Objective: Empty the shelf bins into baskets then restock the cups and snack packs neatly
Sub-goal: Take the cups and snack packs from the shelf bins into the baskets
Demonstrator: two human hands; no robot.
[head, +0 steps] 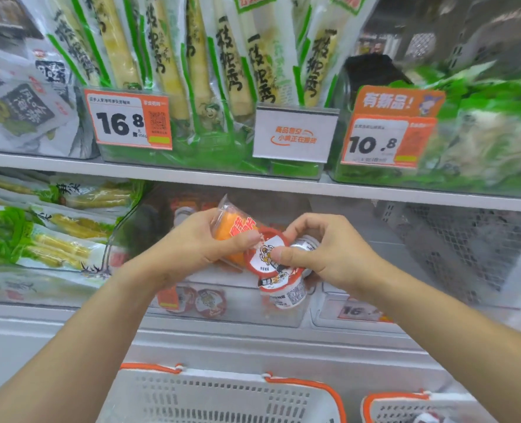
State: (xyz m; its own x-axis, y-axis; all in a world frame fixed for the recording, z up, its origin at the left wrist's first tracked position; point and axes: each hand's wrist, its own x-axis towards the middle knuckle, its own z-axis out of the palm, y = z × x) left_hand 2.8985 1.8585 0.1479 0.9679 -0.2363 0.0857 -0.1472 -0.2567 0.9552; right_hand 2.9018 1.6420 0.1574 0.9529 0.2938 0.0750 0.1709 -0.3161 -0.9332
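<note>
My left hand (pixel 192 248) grips an orange snack pack (pixel 233 228) in clear wrap, in front of the lower shelf's clear bin (pixel 122 227). My right hand (pixel 323 254) holds small white cups with red-rimmed lids (pixel 264 259) against the pack, thumb on the top lid. Another cup (pixel 286 293) hangs just below them. More lidded cups (pixel 209 302) lie at the bin's front. A white basket with an orange rim (pixel 222 395) stands below my arms, a second basket (pixel 418 407) to its right.
The upper shelf holds bins of long bamboo-shoot packs (pixel 167 65) with price tags 16.8 (pixel 128 119) and 10.8 (pixel 384 141). Green-yellow packs (pixel 48 227) fill the lower left bin. A grey mesh bin (pixel 460 248) sits at lower right.
</note>
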